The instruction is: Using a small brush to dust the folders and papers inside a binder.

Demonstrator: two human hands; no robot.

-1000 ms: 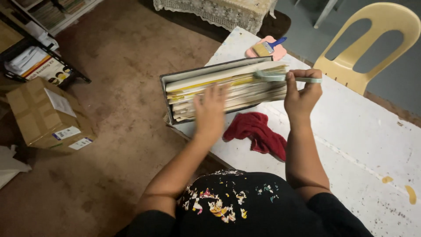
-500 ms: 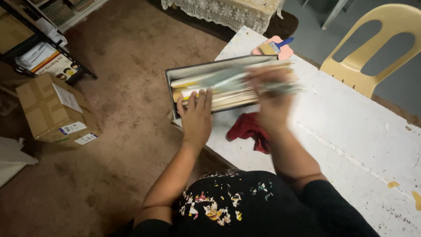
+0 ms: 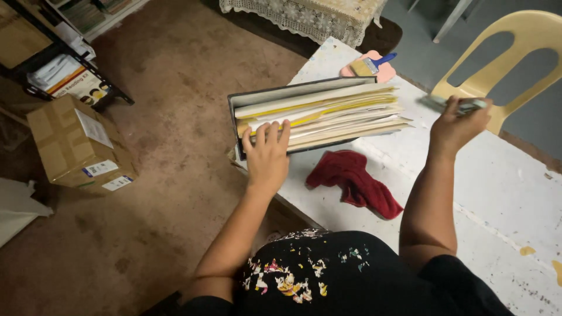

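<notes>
The left hand [image 3: 266, 153] lies open, fingers spread, on the binder [image 3: 316, 114]; the right hand [image 3: 458, 122] grips a brush [image 3: 453, 104].

Red cloth [image 3: 355, 181] — white table [image 3: 503, 193] — yellow chair [image 3: 515, 47].

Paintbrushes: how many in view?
2. One blue-handled paintbrush lies on a pink pad at the white table's far end, beyond the binder. The right hand holds up a blurred second brush near the chair. Others may be hidden.
</notes>
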